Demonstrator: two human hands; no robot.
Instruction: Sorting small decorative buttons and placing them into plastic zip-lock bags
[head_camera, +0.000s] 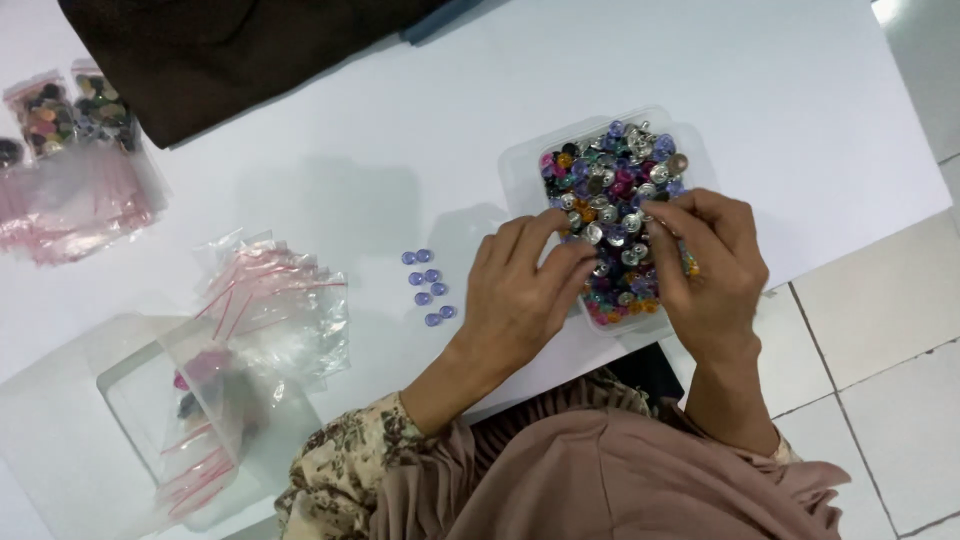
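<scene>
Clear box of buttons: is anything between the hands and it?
Nothing visible. Both the left hand and the right hand already rest over the clear box, fingertips on the mixed buttons.

The tabletop (420, 120) is smooth, matt white. Right of centre, a clear plastic tray (520, 165) holds glossy glass-like buttons (615, 200) with shiny metal backs. Beside it lie smooth, translucent blue buttons (428, 285). At left, thin clear plastic zip bags (275, 300) glint and crinkle. The dark cloth (230, 50) at the top looks soft and matt. Lower right, floor tiles (880, 300) look smooth.
</scene>
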